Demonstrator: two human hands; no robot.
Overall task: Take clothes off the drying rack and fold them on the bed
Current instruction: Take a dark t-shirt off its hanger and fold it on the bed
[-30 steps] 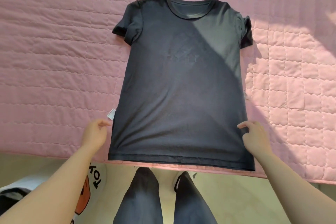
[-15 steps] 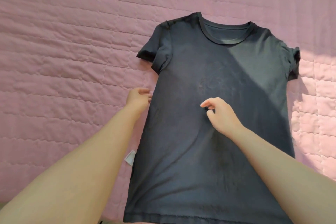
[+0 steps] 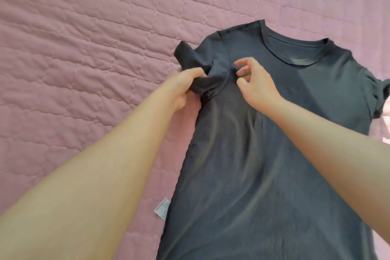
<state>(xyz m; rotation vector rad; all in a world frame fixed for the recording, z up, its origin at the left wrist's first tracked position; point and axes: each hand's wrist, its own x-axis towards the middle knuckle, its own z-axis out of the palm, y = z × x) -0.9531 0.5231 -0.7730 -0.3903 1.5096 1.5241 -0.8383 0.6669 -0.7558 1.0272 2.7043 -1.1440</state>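
Note:
A dark navy T-shirt lies flat on the pink quilted bed cover, neck towards the far side. My left hand grips the shirt's left sleeve near the armpit and bunches the fabric up. My right hand hovers over the chest just right of that sleeve, its fingers loosely curled and holding nothing. A white care label sticks out from the shirt's left side seam.
The pink quilt fills the whole view around the shirt. A patch of bright sunlight falls at the right edge, beside the shirt's right sleeve.
Both hands moved from the shirt's hem up to its left sleeve. My left hand took hold of the sleeve and bunched it; the view shifted closer and leftward.

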